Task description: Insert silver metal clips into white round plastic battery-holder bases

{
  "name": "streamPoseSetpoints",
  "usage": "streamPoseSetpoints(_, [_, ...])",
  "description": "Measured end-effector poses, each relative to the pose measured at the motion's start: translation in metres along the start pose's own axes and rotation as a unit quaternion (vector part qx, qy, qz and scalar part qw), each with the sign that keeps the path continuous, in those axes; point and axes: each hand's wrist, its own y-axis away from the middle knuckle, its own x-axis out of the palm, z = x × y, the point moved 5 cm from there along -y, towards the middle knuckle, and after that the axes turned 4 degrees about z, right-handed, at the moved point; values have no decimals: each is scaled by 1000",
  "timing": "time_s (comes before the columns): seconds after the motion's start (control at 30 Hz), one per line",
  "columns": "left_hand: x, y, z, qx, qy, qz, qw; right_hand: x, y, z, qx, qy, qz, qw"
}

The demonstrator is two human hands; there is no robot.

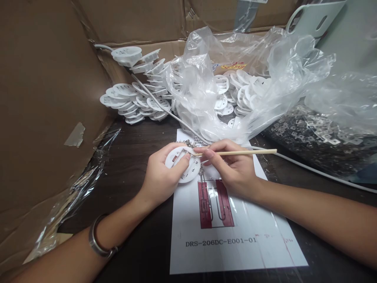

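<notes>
A round white plastic part (188, 173) with slots is gripped by my left hand (165, 169), its thumb lying across the face. My right hand (235, 165) pinches a thin wooden stick (250, 152), whose left tip meets the upper right of the white part. Small metal pieces (188, 144) lie just behind the part, partly hidden by my fingers. Under both hands is a printed sheet (218, 257) with a drawing and the text DRS-206DC-E001-01.
Stacks of similar white round parts (129, 98) stand at the back left. A clear plastic bag (200, 78) holds more of them. Many metal clips (309, 133) fill a bag at right. A white cable (318, 171) crosses the table. Cardboard walls (44, 98) enclose the left and back.
</notes>
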Motion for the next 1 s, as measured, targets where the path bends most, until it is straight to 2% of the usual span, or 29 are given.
streamPoseSetpoints(1.0, [1, 1, 4, -1, -16, 0, 1000, 3, -1, -6, 28, 9, 21, 999])
